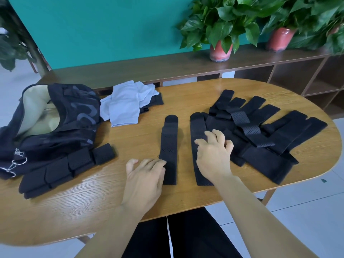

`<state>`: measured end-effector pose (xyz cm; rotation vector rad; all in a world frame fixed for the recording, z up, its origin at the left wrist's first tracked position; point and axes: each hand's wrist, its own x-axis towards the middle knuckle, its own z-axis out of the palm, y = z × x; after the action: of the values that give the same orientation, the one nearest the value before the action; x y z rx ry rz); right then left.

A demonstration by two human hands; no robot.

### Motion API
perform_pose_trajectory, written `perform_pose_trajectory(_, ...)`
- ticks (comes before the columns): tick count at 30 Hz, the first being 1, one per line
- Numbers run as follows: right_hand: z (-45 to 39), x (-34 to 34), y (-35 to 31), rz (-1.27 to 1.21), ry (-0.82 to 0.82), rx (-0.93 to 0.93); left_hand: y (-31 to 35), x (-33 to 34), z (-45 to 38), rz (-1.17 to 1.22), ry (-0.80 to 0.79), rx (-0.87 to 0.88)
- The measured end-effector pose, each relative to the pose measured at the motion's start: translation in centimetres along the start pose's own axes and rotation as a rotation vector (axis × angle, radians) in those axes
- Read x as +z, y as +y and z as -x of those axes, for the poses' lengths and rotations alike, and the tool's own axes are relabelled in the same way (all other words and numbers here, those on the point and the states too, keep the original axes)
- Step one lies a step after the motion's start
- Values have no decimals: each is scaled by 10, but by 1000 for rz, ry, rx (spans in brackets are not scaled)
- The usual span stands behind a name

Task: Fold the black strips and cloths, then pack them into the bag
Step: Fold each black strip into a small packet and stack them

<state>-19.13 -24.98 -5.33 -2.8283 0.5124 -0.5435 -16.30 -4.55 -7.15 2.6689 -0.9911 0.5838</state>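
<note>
Two long black strips lie side by side in the middle of the wooden table. My left hand lies flat with its fingertips touching the left strip near its lower part. My right hand rests on the right strip, fingers loosely bent over it. A spread pile of black strips lies to the right. Folded black strips are stacked at the left, in front of the open black bag. Pale blue cloths lie behind, partly over a black cloth.
A low wooden shelf runs behind the table with two potted plants in pink pots. The table's rounded right end sits over a tiled floor. My dark-trousered legs are under the near edge.
</note>
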Motion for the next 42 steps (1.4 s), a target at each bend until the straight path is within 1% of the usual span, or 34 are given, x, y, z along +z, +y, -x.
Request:
perform_pose_trajectory(3,1,1,-19,9,50,-129,-3,0,-11,48,-17,25)
perform_pose_trajectory(5,5,1,-29,21,53,-289,-7,4,-13,89,-80,59)
perform_pose_trajectory(6,8,0,-33,49,23,-371,-8,5,-11,102,-108,67)
perform_pose_trajectory(8,16,-3,-40,115,-142,-484,-11,4,-4,119,-138,58)
perform_pose_trajectory(10,20,-4,-43,168,-324,-527,-12,2,4,140,-147,55)
perform_pose_trajectory(11,21,-5,-45,196,-377,-536,-13,1,7,149,-147,59)
perform_pose_trajectory(15,9,0,-58,237,-425,-514,-14,-2,16,184,-127,51)
perform_pose_trajectory(22,-44,19,-68,354,-521,-421,-13,-1,18,204,-104,41)
perform_pose_trajectory(27,-72,26,-72,362,-543,-369,-14,0,19,205,-121,52)
perform_pose_trajectory(33,-74,26,-75,393,-531,-372,-14,-2,19,207,-148,49)
perform_pose_trajectory(36,-68,16,-73,269,-473,-358,-13,-7,20,237,-129,46)
perform_pose_trajectory(39,-54,-9,-68,8,-389,-319,-18,-11,23,324,-115,-14)
perform_pose_trajectory(42,-27,-35,-60,-240,-355,-241,-23,-13,25,397,-162,-34)
